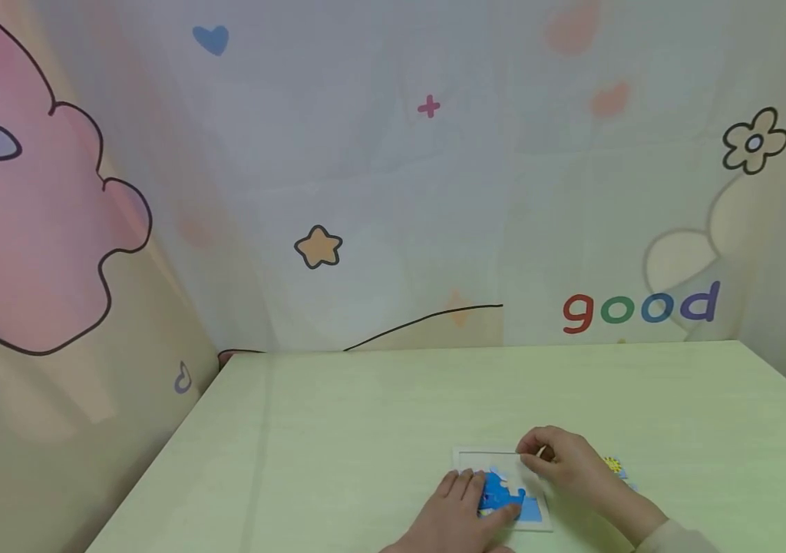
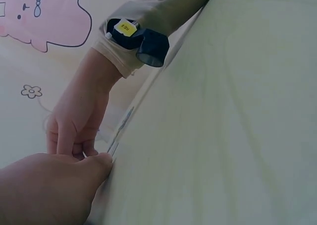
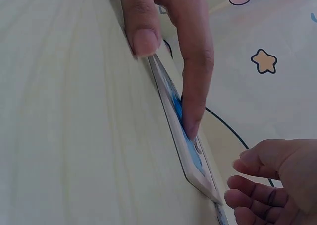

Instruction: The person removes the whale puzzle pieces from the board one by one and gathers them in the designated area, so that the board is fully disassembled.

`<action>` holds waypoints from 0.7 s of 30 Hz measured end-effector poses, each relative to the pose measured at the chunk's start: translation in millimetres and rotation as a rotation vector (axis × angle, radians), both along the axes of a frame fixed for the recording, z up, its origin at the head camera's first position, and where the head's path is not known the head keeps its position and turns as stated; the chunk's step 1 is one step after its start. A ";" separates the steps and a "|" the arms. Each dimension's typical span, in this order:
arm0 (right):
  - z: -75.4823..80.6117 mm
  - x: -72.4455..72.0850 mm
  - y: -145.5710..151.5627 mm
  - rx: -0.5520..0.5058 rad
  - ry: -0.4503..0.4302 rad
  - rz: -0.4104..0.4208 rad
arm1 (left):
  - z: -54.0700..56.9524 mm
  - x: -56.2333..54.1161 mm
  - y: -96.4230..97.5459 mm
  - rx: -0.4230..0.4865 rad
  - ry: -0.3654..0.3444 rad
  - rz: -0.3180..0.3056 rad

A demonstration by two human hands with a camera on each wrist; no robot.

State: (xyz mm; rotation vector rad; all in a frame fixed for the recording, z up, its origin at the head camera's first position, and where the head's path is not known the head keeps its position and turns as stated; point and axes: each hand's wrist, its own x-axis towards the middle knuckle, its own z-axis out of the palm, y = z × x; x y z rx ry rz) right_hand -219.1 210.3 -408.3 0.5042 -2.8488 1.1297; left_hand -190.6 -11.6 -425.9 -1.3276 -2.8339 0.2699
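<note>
On the tabletop lies a white puzzle frame (image 1: 536, 528), partly filled with blue pieces (image 1: 498, 493); its upper part shows pale, bare backing. My left hand (image 1: 454, 508) rests over the left and lower side, several fingertips along the left edge. One extended finger touches the blue part, and the thumb sits at the near edge, as the right wrist view shows. At the upper right corner is my right hand (image 1: 569, 465), its fingers bent loosely and thumb apart from them. In the right wrist view the right hand (image 3: 270, 178) has nothing visible between its fingers.
Beyond my right wrist lie loose puzzle pieces (image 1: 614, 465) in yellow and blue, partly hidden by the hand. The light wood-grain table (image 1: 338, 430) ends at a printed cloth backdrop (image 1: 393, 230) behind it. A dark wrist camera (image 2: 151, 49) is strapped at the right sleeve.
</note>
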 end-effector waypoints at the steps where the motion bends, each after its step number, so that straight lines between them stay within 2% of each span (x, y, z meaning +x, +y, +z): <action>1: -1.3 -0.2 -2.9 -0.002 -0.003 0.009 | -0.3 0.2 0.0 0.001 -0.006 0.004; 3: -3.7 -0.9 -8.7 -0.003 -0.006 0.028 | -1.3 0.6 -0.3 0.003 0.001 0.001; 10: -10.3 -2.0 -24.5 -0.011 0.004 0.090 | -4.1 2.6 -2.8 0.042 0.104 -0.053; 21: -14.1 1.9 -36.5 0.017 0.005 0.065 | 0.4 3.0 -2.3 0.029 0.071 -0.022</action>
